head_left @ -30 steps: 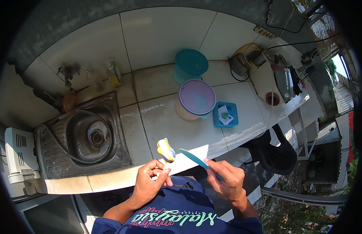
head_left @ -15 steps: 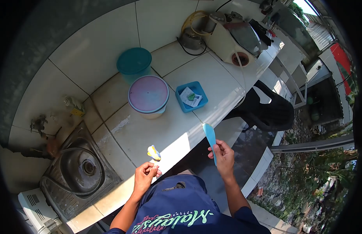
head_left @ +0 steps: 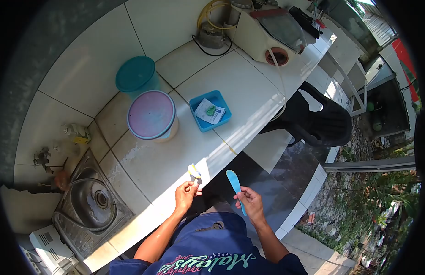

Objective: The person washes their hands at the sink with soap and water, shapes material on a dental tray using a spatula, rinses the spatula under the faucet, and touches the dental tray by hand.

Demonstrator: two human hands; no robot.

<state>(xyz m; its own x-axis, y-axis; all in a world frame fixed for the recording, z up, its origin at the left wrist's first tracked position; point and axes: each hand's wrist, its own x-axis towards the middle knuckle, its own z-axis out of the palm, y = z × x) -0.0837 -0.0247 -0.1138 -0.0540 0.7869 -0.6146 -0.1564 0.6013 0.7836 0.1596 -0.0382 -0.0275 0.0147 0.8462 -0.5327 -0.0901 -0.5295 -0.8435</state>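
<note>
My left hand (head_left: 186, 196) is closed in a pinch on a small white, yellow and blue piece (head_left: 194, 172), held up by its lower end over the sunlit counter edge. Its exact kind I cannot make out. In my right hand (head_left: 250, 203) is a light-blue spatula (head_left: 233, 182), gripped by its narrow handle with the broad blade pointing up and left. The two hands are apart, in front of my body. Beyond them on the counter sits a blue square tray (head_left: 210, 129) holding a printed white packet (head_left: 209, 111) with a green mark or item on it.
A tub with a pink lid (head_left: 151, 113) and one with a teal lid (head_left: 135, 74) stand on the tiled counter (head_left: 176, 151). A steel sink (head_left: 91, 199) is at left. A cream box-shaped machine (head_left: 251, 39) is at the back; a black chair (head_left: 313, 119) stands at right.
My view has turned, so the counter things appear farther left. My hands have come closer together, the right one lower, with the spatula and the small piece still held.
</note>
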